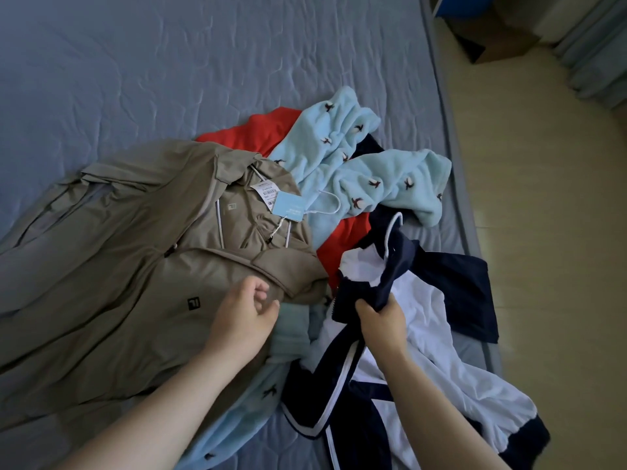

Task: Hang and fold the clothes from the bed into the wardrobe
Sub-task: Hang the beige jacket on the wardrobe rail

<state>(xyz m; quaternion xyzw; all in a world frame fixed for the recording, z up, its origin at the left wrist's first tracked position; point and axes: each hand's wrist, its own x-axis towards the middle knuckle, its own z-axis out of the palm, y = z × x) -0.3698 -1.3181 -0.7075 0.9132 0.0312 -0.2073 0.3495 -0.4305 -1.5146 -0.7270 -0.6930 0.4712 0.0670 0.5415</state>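
Navy-and-white jacket of thin, smooth fabric [427, 317], crumpled at the near right of the heap on the bed. The right hand [381, 317] clenches a bunch of its navy collar edge. The left hand [244, 310], fingers loosely curled and holding nothing, is poised over the khaki soft-woven jacket [118, 266]. For a clean lift, the free hand should probably take the opposite shoulder so the garment hangs flat. Beyond lie a fluffy pale-blue fleece garment with dark bird motifs [339, 147] and a red cloth piece [251, 130], all on the quilted grey-blue mattress [169, 62].
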